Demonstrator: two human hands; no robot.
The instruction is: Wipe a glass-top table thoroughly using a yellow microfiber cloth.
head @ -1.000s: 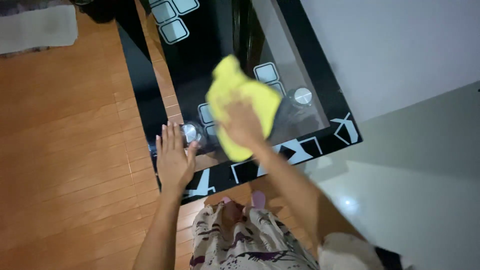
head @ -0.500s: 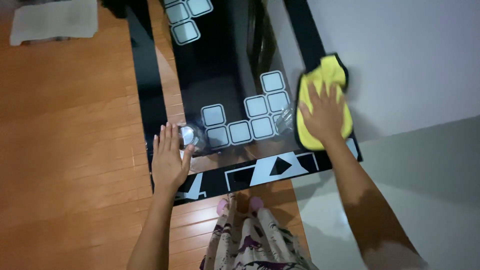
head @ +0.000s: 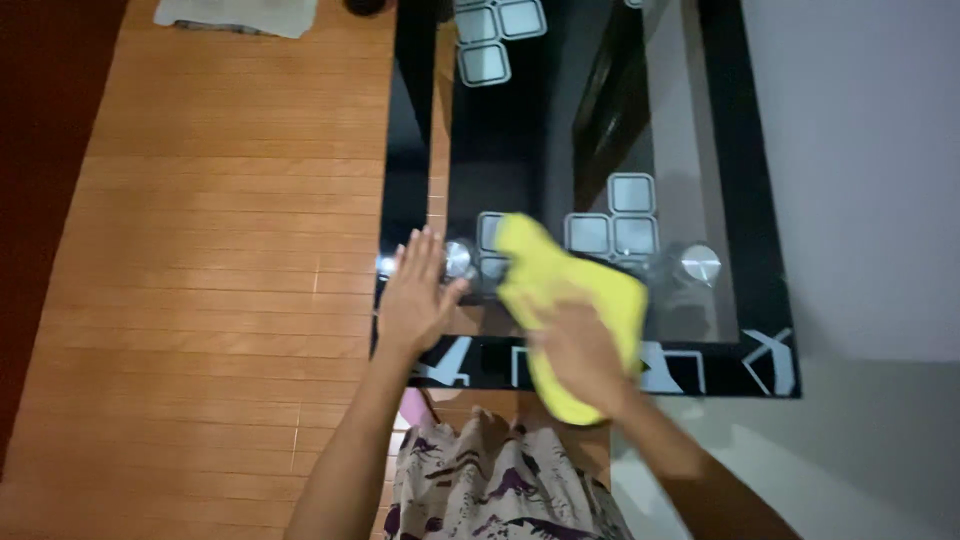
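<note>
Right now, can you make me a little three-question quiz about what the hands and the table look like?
1. True or false: the right hand presses a yellow cloth on the glass table.
2. What does the left hand do? A) lies flat on the table's near left corner B) holds a cup C) grips the cloth
3. Fill in: the floor left of the table is made of ____ boards.

Key: 1 true; 2 A; 3 wooden.
</note>
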